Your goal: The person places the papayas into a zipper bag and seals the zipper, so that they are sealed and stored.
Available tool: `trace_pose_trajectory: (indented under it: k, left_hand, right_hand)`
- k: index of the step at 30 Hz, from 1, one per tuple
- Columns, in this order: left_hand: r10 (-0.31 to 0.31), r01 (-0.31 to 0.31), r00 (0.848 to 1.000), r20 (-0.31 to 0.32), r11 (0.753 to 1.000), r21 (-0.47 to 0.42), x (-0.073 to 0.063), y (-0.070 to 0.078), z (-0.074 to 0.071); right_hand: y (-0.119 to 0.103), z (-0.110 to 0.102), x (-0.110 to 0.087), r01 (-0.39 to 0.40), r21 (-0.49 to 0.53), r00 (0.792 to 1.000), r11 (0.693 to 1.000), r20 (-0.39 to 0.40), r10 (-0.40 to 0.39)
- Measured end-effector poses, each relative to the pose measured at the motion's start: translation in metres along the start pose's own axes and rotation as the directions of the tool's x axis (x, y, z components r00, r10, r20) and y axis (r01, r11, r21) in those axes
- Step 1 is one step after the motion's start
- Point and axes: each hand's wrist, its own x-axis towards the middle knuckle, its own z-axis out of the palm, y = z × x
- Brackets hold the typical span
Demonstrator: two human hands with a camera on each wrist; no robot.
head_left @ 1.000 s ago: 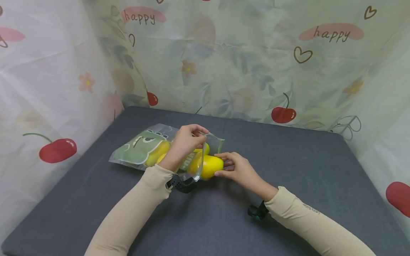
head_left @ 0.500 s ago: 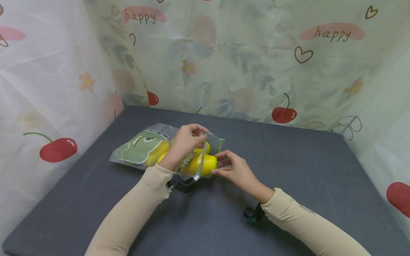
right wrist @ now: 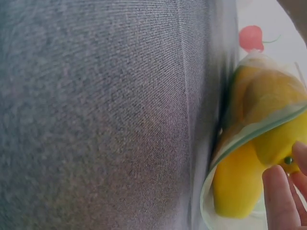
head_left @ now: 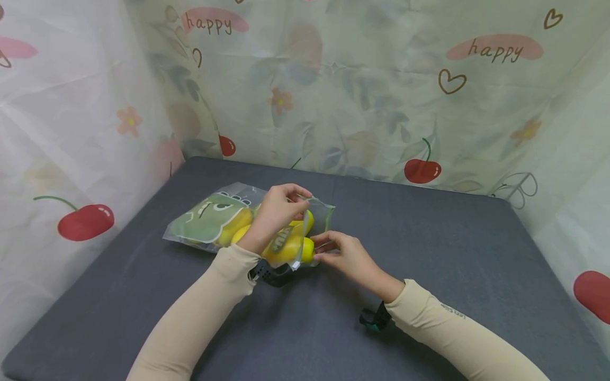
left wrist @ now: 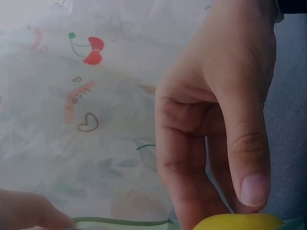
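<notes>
A clear zip bag (head_left: 206,220) with a green cartoon creature printed on it lies on the table, its mouth facing right. Several yellow fruits, perhaps mangoes, fill it. My left hand (head_left: 278,212) pinches the upper rim of the mouth and lifts it. One yellow fruit (head_left: 307,250) sits in the mouth with just its end outside. At that end, the bent fingers and thumb of my right hand (head_left: 347,256) touch it. In the right wrist view, the fingertips (right wrist: 277,179) lie by its small green stem mark, and another fruit (right wrist: 236,184) is beside it.
A dark grey table (head_left: 452,254) bears the bag left of its middle. Floral cloth (head_left: 333,90) hangs behind it and on both sides. A white slider (head_left: 296,265) is at the lower corner of the bag's mouth.
My right hand has moved left, and the fruit has slid farther into the bag, leaving less of it outside. My left hand has stayed at the bag's rim.
</notes>
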Motion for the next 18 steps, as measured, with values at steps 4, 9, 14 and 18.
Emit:
trace_pose_trajectory:
  k: [4, 9, 14, 18]
  left_hand:
    - [-0.007, 0.007, 1.000, -0.002, 1.000, -0.005, 0.000, 0.000, 0.000]
    - [-0.015, 0.015, 1.000, -0.002, 1.000, -0.011, 0.000, 0.000, 0.000]
    - [-0.013, 0.013, 1.000, 0.002, 1.000, -0.019, 0.000, 0.000, 0.000]
    - [-0.016, 0.016, 1.000, 0.006, 1.000, -0.027, 0.000, 0.000, 0.000]
  right_hand:
    - [0.000, 0.000, 0.001, 0.020, -0.036, 1.000, 0.999, 0.023, -0.019]
    - [0.003, 0.001, 0.002, 0.042, -0.078, 0.997, 0.996, 0.068, -0.036]
    - [0.008, 0.002, 0.004, 0.056, -0.135, 0.992, 0.989, 0.123, -0.040]
    - [0.011, 0.003, 0.005, 0.046, -0.171, 0.988, 0.984, 0.153, -0.020]
